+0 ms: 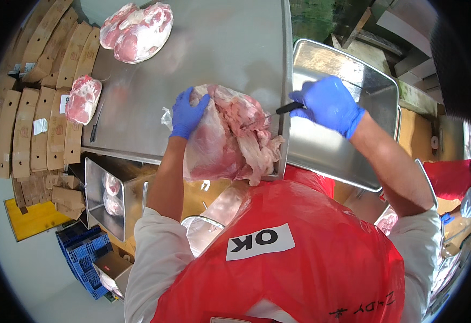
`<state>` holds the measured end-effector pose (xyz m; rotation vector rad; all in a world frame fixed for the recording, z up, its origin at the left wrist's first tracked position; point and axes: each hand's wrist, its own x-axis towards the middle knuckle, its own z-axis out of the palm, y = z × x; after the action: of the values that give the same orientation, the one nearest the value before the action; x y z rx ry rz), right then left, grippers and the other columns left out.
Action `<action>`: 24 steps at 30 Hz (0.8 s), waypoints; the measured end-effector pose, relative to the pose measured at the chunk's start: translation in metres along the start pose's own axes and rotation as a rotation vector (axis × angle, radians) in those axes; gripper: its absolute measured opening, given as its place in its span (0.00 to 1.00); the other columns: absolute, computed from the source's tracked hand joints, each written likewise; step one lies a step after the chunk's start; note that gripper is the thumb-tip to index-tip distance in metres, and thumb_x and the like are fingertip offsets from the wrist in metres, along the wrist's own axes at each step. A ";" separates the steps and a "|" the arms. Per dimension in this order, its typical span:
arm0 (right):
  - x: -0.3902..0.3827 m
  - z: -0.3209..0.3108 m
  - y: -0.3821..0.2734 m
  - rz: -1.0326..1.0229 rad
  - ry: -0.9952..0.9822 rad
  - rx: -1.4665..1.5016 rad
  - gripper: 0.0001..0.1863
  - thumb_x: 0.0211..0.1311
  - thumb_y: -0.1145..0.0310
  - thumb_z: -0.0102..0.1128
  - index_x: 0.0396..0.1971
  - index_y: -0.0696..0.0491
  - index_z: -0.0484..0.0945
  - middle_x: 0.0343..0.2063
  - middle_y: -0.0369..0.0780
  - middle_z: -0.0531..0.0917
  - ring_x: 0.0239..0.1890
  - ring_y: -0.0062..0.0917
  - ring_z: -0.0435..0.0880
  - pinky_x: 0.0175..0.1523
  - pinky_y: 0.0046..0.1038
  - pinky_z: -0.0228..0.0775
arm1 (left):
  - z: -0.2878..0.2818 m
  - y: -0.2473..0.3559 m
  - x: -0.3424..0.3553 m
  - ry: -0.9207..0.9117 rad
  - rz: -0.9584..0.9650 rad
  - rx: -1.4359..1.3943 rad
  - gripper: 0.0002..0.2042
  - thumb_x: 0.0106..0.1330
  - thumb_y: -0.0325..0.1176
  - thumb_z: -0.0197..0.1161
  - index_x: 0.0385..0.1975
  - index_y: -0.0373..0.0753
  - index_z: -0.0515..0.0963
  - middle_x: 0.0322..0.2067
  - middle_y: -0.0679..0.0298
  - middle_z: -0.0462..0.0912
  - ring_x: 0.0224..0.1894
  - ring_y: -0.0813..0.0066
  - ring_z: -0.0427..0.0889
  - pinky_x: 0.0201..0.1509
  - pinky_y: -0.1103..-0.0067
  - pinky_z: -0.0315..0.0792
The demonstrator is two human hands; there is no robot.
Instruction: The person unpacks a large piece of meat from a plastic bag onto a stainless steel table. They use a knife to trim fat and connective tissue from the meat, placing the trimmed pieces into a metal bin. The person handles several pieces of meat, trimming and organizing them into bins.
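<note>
A large cut of raw meat (pixel 214 129), pink with pale fat and loose membrane, lies at the near edge of the steel table (pixel 203 48). My left hand (pixel 188 113), in a blue glove, grips its left upper side, with the fingers curled over the surface. In my right hand (pixel 330 105), also gloved in blue, is a boning knife (pixel 288 108) held by its black handle. The knife's thin blade points left and reaches into the opened flesh on the right side of the meat. Part of the blade is hidden against the flesh.
Two more meat pieces, a big one (pixel 138 32) and a smaller one (pixel 84 99), lie on the table's left part, near another knife (pixel 94 132). A deep steel tub (pixel 348 156) stands right of the table. Stacked cardboard boxes (pixel 41 126) line the left; blue crates (pixel 83 253) sit below.
</note>
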<state>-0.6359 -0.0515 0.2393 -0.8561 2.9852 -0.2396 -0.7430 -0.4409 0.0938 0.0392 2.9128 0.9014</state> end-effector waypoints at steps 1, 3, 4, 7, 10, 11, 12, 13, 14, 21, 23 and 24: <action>-0.015 0.002 -0.007 0.051 0.016 0.004 0.14 0.59 0.53 0.66 0.35 0.48 0.84 0.28 0.42 0.84 0.32 0.41 0.85 0.36 0.42 0.75 | 0.000 0.000 0.003 -0.023 -0.031 -0.045 0.47 0.56 0.64 0.68 0.69 0.35 0.65 0.67 0.43 0.66 0.70 0.45 0.65 0.74 0.61 0.59; -0.049 0.014 -0.016 0.138 0.040 -0.010 0.14 0.61 0.53 0.64 0.40 0.46 0.84 0.26 0.41 0.82 0.29 0.39 0.84 0.34 0.41 0.74 | -0.001 -0.001 0.011 -0.076 0.076 0.100 0.50 0.52 0.65 0.70 0.70 0.36 0.63 0.69 0.43 0.63 0.72 0.44 0.61 0.74 0.61 0.58; -0.066 0.020 -0.020 0.183 0.052 0.013 0.15 0.61 0.53 0.64 0.41 0.46 0.84 0.26 0.41 0.82 0.28 0.39 0.84 0.33 0.40 0.74 | 0.000 -0.002 0.013 -0.100 0.125 0.172 0.52 0.51 0.66 0.71 0.70 0.37 0.63 0.70 0.43 0.62 0.72 0.44 0.60 0.75 0.60 0.58; -0.111 0.047 -0.032 0.331 0.094 0.110 0.16 0.62 0.53 0.65 0.44 0.45 0.85 0.26 0.41 0.81 0.26 0.38 0.83 0.31 0.40 0.74 | -0.009 0.052 0.003 -0.177 0.434 0.539 0.51 0.49 0.61 0.76 0.69 0.35 0.64 0.68 0.44 0.65 0.69 0.47 0.67 0.73 0.62 0.61; -0.131 0.080 -0.049 0.424 0.167 0.199 0.17 0.61 0.53 0.66 0.47 0.45 0.85 0.26 0.41 0.80 0.24 0.37 0.82 0.30 0.39 0.74 | -0.011 0.073 0.025 -0.375 0.383 0.571 0.57 0.44 0.62 0.78 0.71 0.36 0.60 0.70 0.44 0.62 0.71 0.46 0.65 0.74 0.61 0.61; -0.133 0.089 -0.054 0.445 0.193 0.212 0.17 0.61 0.54 0.66 0.46 0.46 0.85 0.26 0.41 0.80 0.24 0.37 0.82 0.29 0.38 0.74 | -0.010 0.077 0.034 -0.431 0.347 0.530 0.57 0.43 0.63 0.78 0.71 0.36 0.60 0.70 0.44 0.62 0.71 0.46 0.65 0.74 0.61 0.61; -0.134 0.094 -0.058 0.467 0.219 0.223 0.17 0.61 0.54 0.66 0.46 0.46 0.85 0.27 0.41 0.80 0.24 0.37 0.82 0.29 0.38 0.74 | -0.012 0.080 0.043 -0.487 0.311 0.490 0.57 0.43 0.63 0.79 0.71 0.36 0.60 0.70 0.44 0.62 0.71 0.46 0.64 0.74 0.60 0.62; -0.133 0.097 -0.061 0.483 0.206 0.250 0.17 0.61 0.55 0.66 0.46 0.46 0.84 0.26 0.41 0.79 0.23 0.36 0.82 0.29 0.39 0.74 | -0.015 0.081 0.050 -0.542 0.273 0.449 0.58 0.42 0.63 0.79 0.72 0.37 0.60 0.70 0.44 0.62 0.71 0.46 0.64 0.74 0.60 0.62; -0.131 0.101 -0.064 0.476 0.213 0.248 0.16 0.61 0.55 0.66 0.46 0.46 0.84 0.25 0.41 0.79 0.23 0.36 0.82 0.29 0.39 0.74 | -0.014 0.077 0.055 -0.537 0.272 0.449 0.57 0.43 0.63 0.79 0.71 0.36 0.60 0.69 0.44 0.63 0.71 0.47 0.65 0.73 0.60 0.62; -0.130 0.120 -0.072 0.485 0.245 0.475 0.15 0.63 0.58 0.64 0.48 0.46 0.83 0.25 0.43 0.80 0.26 0.40 0.83 0.32 0.40 0.75 | 0.002 0.024 0.062 -0.479 0.126 0.231 0.57 0.44 0.64 0.78 0.69 0.31 0.62 0.64 0.40 0.70 0.68 0.47 0.69 0.70 0.61 0.65; -0.129 0.123 -0.070 0.482 0.256 0.637 0.15 0.64 0.59 0.63 0.49 0.45 0.84 0.26 0.44 0.82 0.28 0.42 0.84 0.35 0.41 0.76 | 0.004 0.009 0.058 -0.434 0.097 0.151 0.55 0.45 0.63 0.78 0.68 0.29 0.64 0.62 0.39 0.72 0.66 0.48 0.71 0.69 0.62 0.67; -0.128 0.124 -0.068 0.470 0.257 0.708 0.15 0.64 0.60 0.63 0.49 0.45 0.84 0.27 0.45 0.83 0.29 0.42 0.84 0.36 0.41 0.77 | 0.006 0.002 0.054 -0.415 0.098 0.099 0.55 0.45 0.62 0.79 0.67 0.27 0.65 0.62 0.39 0.73 0.66 0.49 0.73 0.68 0.63 0.67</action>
<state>-0.4829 -0.0581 0.1258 -0.0509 2.8294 -1.3428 -0.7958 -0.4335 0.0855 0.3363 2.5795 0.6650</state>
